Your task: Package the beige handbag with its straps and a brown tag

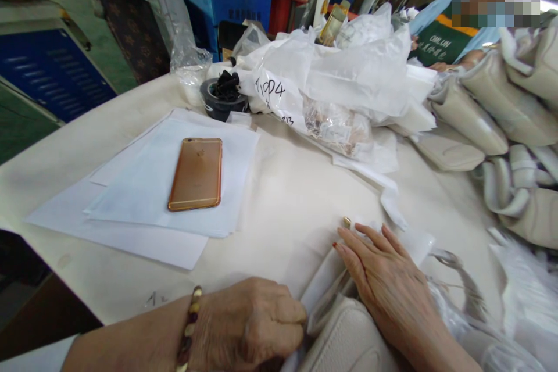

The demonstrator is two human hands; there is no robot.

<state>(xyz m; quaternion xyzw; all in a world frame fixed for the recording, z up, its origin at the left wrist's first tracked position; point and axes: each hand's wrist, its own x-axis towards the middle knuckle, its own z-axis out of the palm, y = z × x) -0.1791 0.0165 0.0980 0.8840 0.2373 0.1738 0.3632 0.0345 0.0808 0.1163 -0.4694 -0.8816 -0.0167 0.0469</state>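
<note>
My left hand (248, 322) is curled into a fist at the bottom centre, pinching the edge of white wrapping paper (325, 279) that lies over a cream leather bag (349, 340). A beaded bracelet (189, 328) sits on that wrist. My right hand (383, 276) lies flat with fingers stretched out on the same paper and bag, pressing them down. A small gold metal fitting (346, 221) shows just beyond its fingertips.
A gold phone (196, 174) lies face down on white paper sheets (143, 197) at the left. A black tape roll (222, 99) and a heap of white bags with handwriting (331, 81) stand behind. Cream bags (510, 128) pile up at the right. Another person's arm (468, 59) is at the far right.
</note>
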